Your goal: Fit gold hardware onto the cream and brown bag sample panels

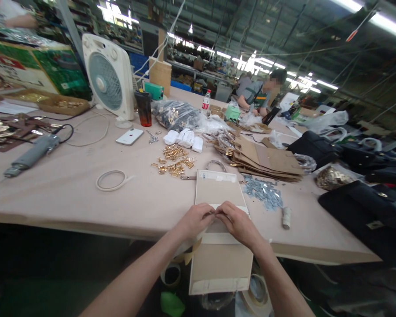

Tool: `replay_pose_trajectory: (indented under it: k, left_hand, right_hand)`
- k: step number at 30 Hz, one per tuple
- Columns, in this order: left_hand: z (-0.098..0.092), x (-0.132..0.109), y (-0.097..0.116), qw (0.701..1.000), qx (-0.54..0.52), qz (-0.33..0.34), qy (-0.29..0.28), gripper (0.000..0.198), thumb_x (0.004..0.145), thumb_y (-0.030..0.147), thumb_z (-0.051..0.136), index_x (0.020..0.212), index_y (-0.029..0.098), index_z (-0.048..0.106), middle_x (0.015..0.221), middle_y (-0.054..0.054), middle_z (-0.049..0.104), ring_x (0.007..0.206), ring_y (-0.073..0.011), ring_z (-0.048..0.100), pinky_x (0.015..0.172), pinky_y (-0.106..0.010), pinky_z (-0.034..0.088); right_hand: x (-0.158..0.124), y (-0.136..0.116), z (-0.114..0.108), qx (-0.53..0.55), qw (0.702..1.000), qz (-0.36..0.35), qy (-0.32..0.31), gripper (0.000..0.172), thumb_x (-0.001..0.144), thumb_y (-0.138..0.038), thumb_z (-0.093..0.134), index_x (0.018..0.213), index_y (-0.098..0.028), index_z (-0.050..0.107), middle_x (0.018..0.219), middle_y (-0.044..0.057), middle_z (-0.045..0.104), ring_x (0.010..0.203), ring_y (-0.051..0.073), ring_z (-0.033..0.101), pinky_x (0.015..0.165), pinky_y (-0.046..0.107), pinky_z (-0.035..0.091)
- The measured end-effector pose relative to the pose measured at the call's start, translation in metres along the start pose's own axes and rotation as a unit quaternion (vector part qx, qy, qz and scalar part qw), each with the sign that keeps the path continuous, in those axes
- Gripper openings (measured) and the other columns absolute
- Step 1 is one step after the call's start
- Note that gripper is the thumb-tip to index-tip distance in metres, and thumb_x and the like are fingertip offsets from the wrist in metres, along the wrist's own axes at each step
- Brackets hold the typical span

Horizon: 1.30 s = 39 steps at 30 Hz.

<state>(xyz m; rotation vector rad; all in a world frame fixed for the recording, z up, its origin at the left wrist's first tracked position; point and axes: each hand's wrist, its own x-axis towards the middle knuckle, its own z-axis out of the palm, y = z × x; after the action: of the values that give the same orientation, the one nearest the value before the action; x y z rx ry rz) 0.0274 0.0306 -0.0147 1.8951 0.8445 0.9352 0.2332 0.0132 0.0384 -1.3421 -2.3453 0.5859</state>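
Note:
A long beige bag panel (218,189) lies on the table with its lower part (221,264) hanging over the front edge. Buckled straps stick out at both sides of its top, and a clear-wrapped handle (215,165) curves behind it. Over the panel's middle, my left hand (198,219) and my right hand (235,220) meet with fingertips pinched together. Whatever is between the fingers is too small to make out. Gold metal fittings (175,164) lie in a heap beyond my left hand. Small grey-blue plates (264,193) are scattered to the right of the panel.
At left are a tape roll (111,181), a power screwdriver (33,154), a phone (130,137) and a fan (108,77). Stacked brown bag pieces (267,160) and black bags (359,215) are at right. A co-worker (257,94) bends over the table's far end.

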Motion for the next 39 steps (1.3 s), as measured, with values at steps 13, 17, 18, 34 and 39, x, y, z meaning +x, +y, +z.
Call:
replay_pose_trajectory:
  k: [13,17,18,34,39]
  left_hand:
    - [0.000,-0.001,0.000,1.000,0.000,-0.007,-0.016,0.022,0.099,0.029,0.057,0.096,0.018,0.077,0.090,-0.003,0.074,0.086,-0.0162,0.065,0.082,-0.025,0.045]
    - [0.000,0.000,0.000,1.000,-0.003,-0.007,-0.016,0.022,0.098,0.029,0.057,0.092,0.018,0.076,0.087,-0.002,0.073,0.083,-0.0157,0.064,0.080,-0.025,0.045]
    - [-0.001,0.000,0.001,1.000,-0.004,-0.008,-0.017,0.022,0.097,0.028,0.057,0.091,0.018,0.076,0.086,-0.002,0.072,0.082,-0.0154,0.064,0.079,-0.024,0.045]
    - [-0.005,0.001,0.002,0.978,-0.168,-0.124,0.022,0.021,0.084,0.030,0.059,0.076,0.014,0.071,0.064,0.001,0.060,0.060,-0.0120,0.053,0.059,-0.022,0.042]
    - [-0.003,0.001,-0.004,0.965,-0.209,-0.149,0.051,0.023,0.084,0.035,0.063,0.079,0.014,0.069,0.065,0.001,0.059,0.060,-0.0121,0.053,0.058,-0.022,0.042]
  right_hand:
    - [-0.007,0.006,0.006,0.054,0.997,0.019,0.047,0.014,0.097,-0.024,0.066,0.111,-0.026,0.068,0.101,0.004,0.073,0.091,0.021,0.068,0.085,0.034,0.052]
    - [-0.007,0.006,0.006,0.072,0.996,-0.012,0.049,0.007,0.098,-0.023,0.064,0.101,-0.025,0.070,0.097,0.004,0.070,0.092,0.021,0.066,0.084,0.033,0.051]
    - [-0.006,0.005,0.006,0.076,0.996,-0.016,0.051,0.006,0.098,-0.023,0.064,0.097,-0.025,0.070,0.095,0.004,0.070,0.092,0.021,0.066,0.084,0.032,0.051]
    - [-0.002,0.000,0.027,0.111,0.992,-0.026,0.055,0.011,0.102,-0.018,0.050,0.095,-0.024,0.056,0.093,0.003,0.058,0.087,0.020,0.056,0.080,0.033,0.046]
    - [-0.014,0.006,0.013,0.143,0.980,-0.071,0.119,0.007,0.104,-0.022,0.053,0.099,-0.025,0.057,0.095,0.005,0.059,0.092,0.021,0.057,0.084,0.035,0.047]
